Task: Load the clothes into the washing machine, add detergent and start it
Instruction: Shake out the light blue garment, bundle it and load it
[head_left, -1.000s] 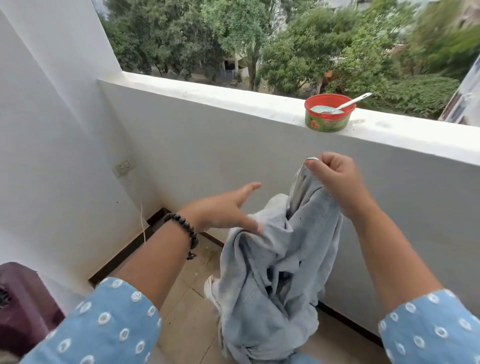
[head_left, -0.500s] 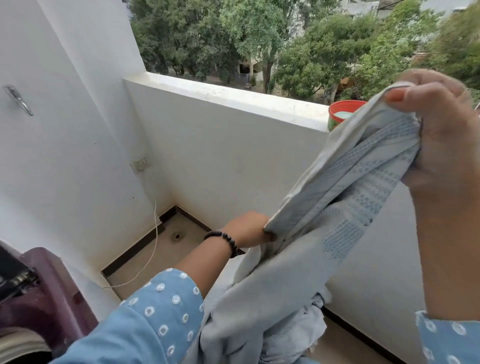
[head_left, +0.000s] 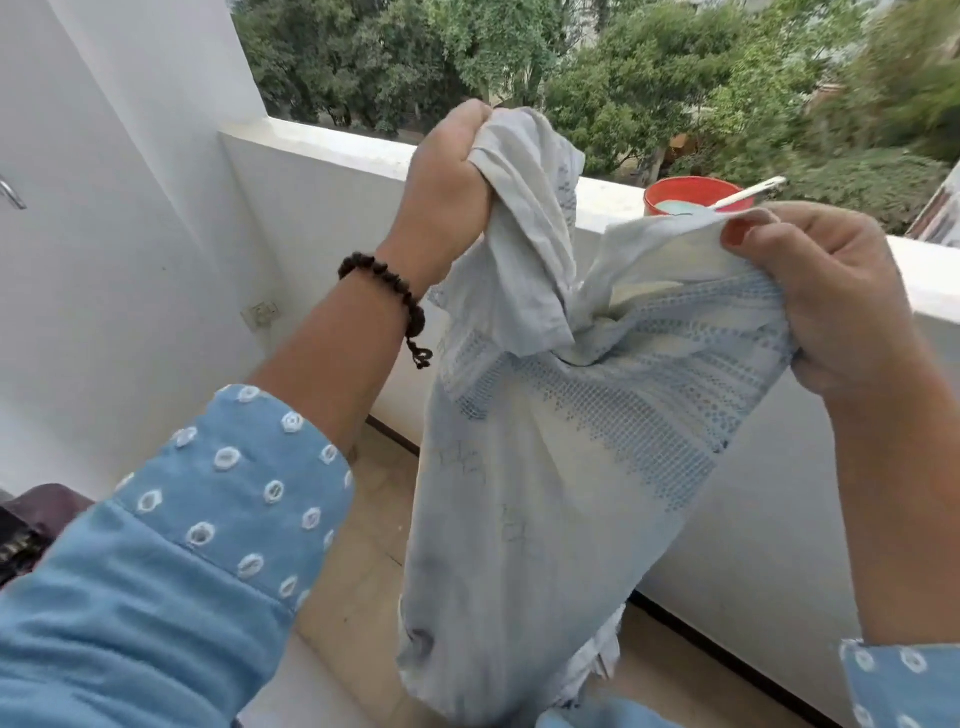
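left hand (head_left: 447, 192) clenched around a bunched white fold of a pale blue garment (head_left: 545, 467), held high. right hand (head_left: 826, 296) pinching the patterned blue edge of the same cloth, thumb on top, fingers curled beneath. garment stretched between both fists, hanging down below them toward a tiled floor (head_left: 374, 571). dark beaded bracelet (head_left: 395, 296) just below the left fist, on the wrist. red tub (head_left: 675, 195) with a white spoon (head_left: 748, 192) just behind the right fingers, on a white balcony ledge (head_left: 332, 148). dark maroon washing machine (head_left: 36, 519) corner far below left of the left fist. green trees (head_left: 623, 78) beyond the ledge.
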